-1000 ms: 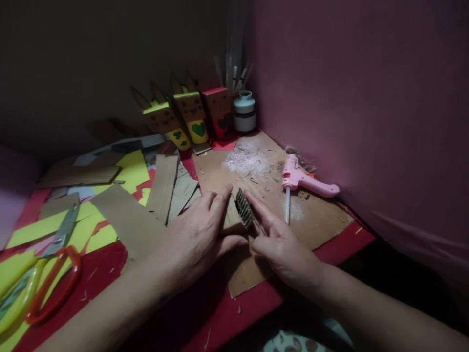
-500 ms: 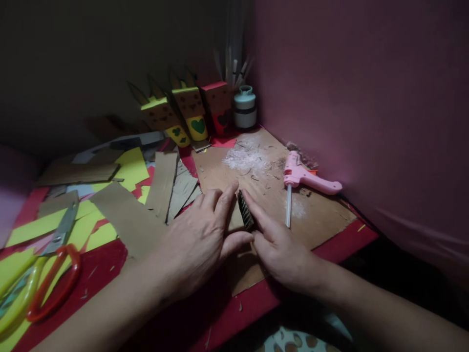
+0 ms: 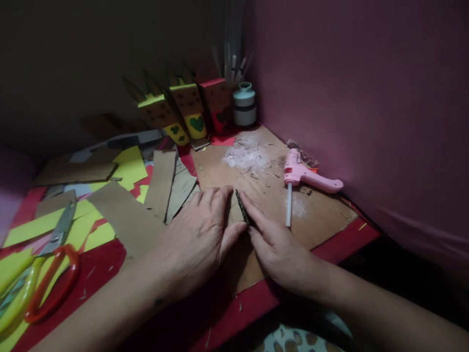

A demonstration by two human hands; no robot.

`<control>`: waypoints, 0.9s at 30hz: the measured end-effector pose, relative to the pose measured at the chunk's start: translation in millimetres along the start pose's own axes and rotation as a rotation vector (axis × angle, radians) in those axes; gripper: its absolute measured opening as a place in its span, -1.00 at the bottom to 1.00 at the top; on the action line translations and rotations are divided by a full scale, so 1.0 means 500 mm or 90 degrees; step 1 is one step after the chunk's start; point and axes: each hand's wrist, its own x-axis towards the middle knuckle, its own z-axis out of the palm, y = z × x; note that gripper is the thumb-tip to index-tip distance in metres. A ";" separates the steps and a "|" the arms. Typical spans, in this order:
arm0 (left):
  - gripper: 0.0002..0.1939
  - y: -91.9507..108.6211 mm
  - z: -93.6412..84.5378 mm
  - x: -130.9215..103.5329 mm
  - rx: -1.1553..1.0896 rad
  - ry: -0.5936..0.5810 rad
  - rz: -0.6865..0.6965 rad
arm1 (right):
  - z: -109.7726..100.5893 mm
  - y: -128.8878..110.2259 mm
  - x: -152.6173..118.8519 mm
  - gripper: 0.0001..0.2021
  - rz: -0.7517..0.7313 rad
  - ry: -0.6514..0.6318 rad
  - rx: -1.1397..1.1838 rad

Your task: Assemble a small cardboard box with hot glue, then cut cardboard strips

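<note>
A small brown corrugated cardboard piece [image 3: 235, 212] is between my hands, with its dark fluted edge toward the right. My left hand [image 3: 200, 227] lies over its left part, fingers together and thumb at the near end of the edge. My right hand [image 3: 273, 239] presses along the fluted edge from the right, with its index finger and thumb against it. Part of the piece is hidden under my left fingers. Beneath both hands is a large flat brown board [image 3: 252, 266].
A pink glue gun [image 3: 304, 173] with a glue stick stands right of my hands. Scissors [image 3: 54, 254] with red and yellow handles lie left, among yellow paper [image 3: 130, 168] and cardboard scraps [image 3: 126, 212]. Box figures [image 3: 186, 105] and a pale blue jar [image 3: 245, 105] stand behind.
The cardboard piece has tilted flatter, so its fluted edge looks narrower and more of its top face shows. My left thumb has moved slightly up and left. Both hands stay on the piece.
</note>
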 end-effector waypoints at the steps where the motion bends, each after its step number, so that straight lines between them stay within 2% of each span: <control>1: -0.46 0.000 0.000 0.001 0.002 0.001 0.001 | 0.000 0.000 0.000 -0.37 -0.002 0.000 -0.002; 11: -0.48 0.002 -0.003 0.004 0.023 -0.025 0.001 | -0.001 0.000 -0.002 -0.40 0.000 -0.001 -0.005; 27: -0.49 0.004 -0.001 0.000 -0.003 -0.020 -0.012 | 0.005 -0.010 -0.006 -0.38 -0.009 -0.014 -0.013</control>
